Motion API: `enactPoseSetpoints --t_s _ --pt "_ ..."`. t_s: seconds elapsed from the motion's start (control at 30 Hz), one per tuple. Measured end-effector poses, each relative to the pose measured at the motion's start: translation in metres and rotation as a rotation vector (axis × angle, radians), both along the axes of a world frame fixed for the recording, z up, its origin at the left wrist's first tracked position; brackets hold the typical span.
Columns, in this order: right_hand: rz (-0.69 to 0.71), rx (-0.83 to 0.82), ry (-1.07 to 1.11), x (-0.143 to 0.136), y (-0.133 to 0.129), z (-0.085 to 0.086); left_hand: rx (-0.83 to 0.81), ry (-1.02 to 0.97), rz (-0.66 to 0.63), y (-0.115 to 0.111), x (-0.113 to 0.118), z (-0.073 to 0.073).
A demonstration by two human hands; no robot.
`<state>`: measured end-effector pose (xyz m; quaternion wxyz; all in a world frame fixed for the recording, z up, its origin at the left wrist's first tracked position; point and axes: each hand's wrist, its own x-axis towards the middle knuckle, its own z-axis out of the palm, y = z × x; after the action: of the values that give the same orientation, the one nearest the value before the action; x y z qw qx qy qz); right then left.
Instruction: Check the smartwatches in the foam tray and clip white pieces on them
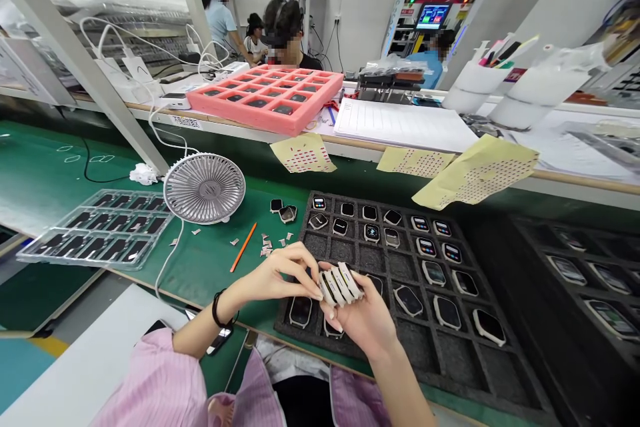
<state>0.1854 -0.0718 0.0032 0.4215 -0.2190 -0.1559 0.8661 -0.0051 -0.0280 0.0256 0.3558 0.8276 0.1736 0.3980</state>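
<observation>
My right hand [369,320] cradles a short stack of smartwatch bodies [341,285], standing on edge with their pale rims side by side. With thumb and fingers closed, my left hand [293,273] pinches the left end of this stack; a black band circles that wrist. Below both hands lies a dark foam tray [370,257] with square pockets, many holding smartwatches such as this one [407,300]. Some watches at its front are partly hidden by my hands. Several screens in the tray are lit.
Left of my hands are an orange stick [243,247], small metallic pieces [267,245], two watches [283,209], a white fan [205,188] and a clear tray of black parts [100,230]. A pink foam tray [300,123] rests on the shelf. Another dark tray [575,293] stands right. People work beyond.
</observation>
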Motion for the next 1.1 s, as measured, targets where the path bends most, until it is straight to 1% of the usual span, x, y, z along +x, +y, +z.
enactPoseSetpoints --t_s 0.13,0.27,0.33,0.43,0.57,0.63,0.73,0.87,0.93,1.0,1.03,1.07,1.1 --pt "0.028 0.021 0.013 0.001 -0.002 -0.001 0.006 0.088 -0.051 0.004 -0.003 0.004" --pt "0.122 0.030 -0.016 0.002 -0.004 -0.005 0.002 0.229 -0.147 0.007 -0.007 0.008" --pt "0.137 0.024 -0.018 0.002 -0.004 -0.009 0.002 0.272 -0.147 0.007 -0.007 0.007" --pt "0.106 0.007 -0.010 0.001 -0.003 -0.013 -0.036 0.261 -0.136 0.003 -0.006 0.003" --pt "0.105 0.019 -0.053 0.000 -0.006 -0.014 -0.182 0.173 -0.164 -0.001 -0.005 -0.008" --pt "0.091 0.062 -0.110 0.000 -0.009 -0.013 -0.208 0.184 -0.131 -0.002 -0.005 -0.012" --pt "0.063 0.128 -0.188 -0.002 -0.015 -0.012 -0.171 0.258 -0.079 -0.006 -0.007 -0.016" --pt "0.043 0.128 -0.203 -0.004 -0.017 -0.017 -0.107 0.285 -0.039 -0.013 -0.007 -0.023" --pt "0.056 0.117 -0.206 -0.006 -0.017 -0.021 -0.128 0.288 -0.021 -0.011 -0.008 -0.027" --pt "0.065 0.117 -0.217 -0.007 -0.016 -0.023 -0.188 0.308 -0.011 -0.003 -0.012 -0.031" --pt "0.062 0.119 -0.224 -0.008 -0.016 -0.024 -0.215 0.329 0.026 0.003 -0.015 -0.033" --pt "0.050 0.120 -0.228 -0.008 -0.016 -0.024 -0.231 0.367 0.104 0.011 -0.020 -0.036" --pt "0.032 0.117 -0.232 -0.007 -0.016 -0.023 -0.232 0.418 0.227 0.019 -0.024 -0.038"
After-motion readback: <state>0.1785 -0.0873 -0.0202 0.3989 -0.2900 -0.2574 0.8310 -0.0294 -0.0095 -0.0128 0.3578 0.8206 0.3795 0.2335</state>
